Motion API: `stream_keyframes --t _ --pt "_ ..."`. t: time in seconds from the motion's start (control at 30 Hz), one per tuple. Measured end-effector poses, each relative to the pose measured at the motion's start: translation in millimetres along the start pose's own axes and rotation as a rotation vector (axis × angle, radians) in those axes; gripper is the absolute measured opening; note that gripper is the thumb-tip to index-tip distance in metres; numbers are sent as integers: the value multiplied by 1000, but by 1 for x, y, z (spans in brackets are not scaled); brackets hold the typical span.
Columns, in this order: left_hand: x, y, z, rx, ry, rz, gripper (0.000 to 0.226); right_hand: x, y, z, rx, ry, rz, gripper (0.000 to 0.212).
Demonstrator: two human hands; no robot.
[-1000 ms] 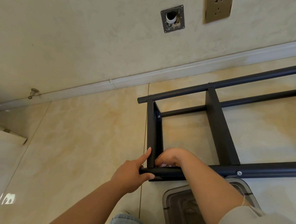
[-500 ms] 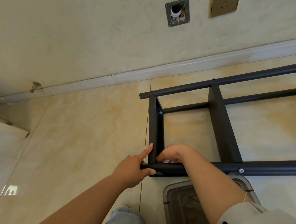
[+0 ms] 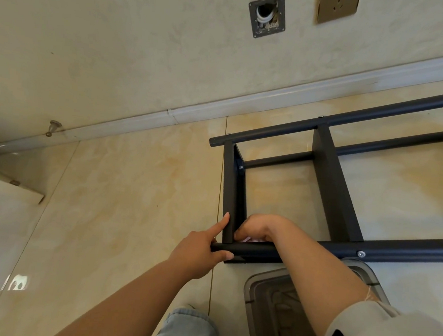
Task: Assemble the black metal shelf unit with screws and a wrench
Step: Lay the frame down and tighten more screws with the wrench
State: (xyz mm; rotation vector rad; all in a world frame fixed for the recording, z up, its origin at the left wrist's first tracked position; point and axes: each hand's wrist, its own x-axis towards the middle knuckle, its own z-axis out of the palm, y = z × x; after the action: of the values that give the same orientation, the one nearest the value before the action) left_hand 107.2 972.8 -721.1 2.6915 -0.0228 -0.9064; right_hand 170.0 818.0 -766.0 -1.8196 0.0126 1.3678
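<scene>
Black metal shelf unit (image 3: pixel 336 191) is gripped at its tube end by the left hand (image 3: pixel 198 253); the right hand (image 3: pixel 258 229), curled inside the corner, cannot be read.

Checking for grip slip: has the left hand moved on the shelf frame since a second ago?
No. The left hand still grips the near tube, index finger along the end panel, as before.

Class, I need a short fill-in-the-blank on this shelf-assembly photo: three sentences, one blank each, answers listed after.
1. The left hand grips the end of the near black ____.
2. The shelf unit lies on a tiled ____.
3. On the wall above the skirting sits a brass-coloured ____.

Answers: tube; floor; socket
</scene>
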Motion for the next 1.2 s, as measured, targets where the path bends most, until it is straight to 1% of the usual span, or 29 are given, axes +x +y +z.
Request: stream_keyframes --t 0.1,0.17,0.23,0.33,0.4,0.63,0.77,0.9,0.97,1.07,1.2 --pt "0 0 0 0 2 -3 81 -1 -1 0 -17 -8 14 18" --pt "0 -1 1 -2 0 -7 81 -3 -2 1 -41 -2 25 22" --pt "0 -1 1 -7 -4 -9 81 -3 -2 1 -58 1 15 20" --pt "0 0 0 -7 -4 -11 81 -3 0 -1 11 -11 14 27" --pt "0 1 -1 -8 -5 -11 81 -4 0 -2 65 -17 31 29" --pt "-1 1 -1 -16 -8 -10 81 -2 0 0 -18 0 34 31" --pt "-1 2 -1 -15 -8 -11 81 -1 0 -2 11 -33 35 19" --pt "-1 3 -1 -15 -10 -15 82 -2 1 -2 -15 -16 12 22" --pt "-1 3 -1 -20 -9 -17 81 -1 1 -2 3 -2 2 19" --pt "-2 4 -2 -22 -9 -19 81 0 1 -2 69 -23 3 14" --pt "-3 5 -2 -21 -14 -20 81 0 1 -3 55 -32 16 18"
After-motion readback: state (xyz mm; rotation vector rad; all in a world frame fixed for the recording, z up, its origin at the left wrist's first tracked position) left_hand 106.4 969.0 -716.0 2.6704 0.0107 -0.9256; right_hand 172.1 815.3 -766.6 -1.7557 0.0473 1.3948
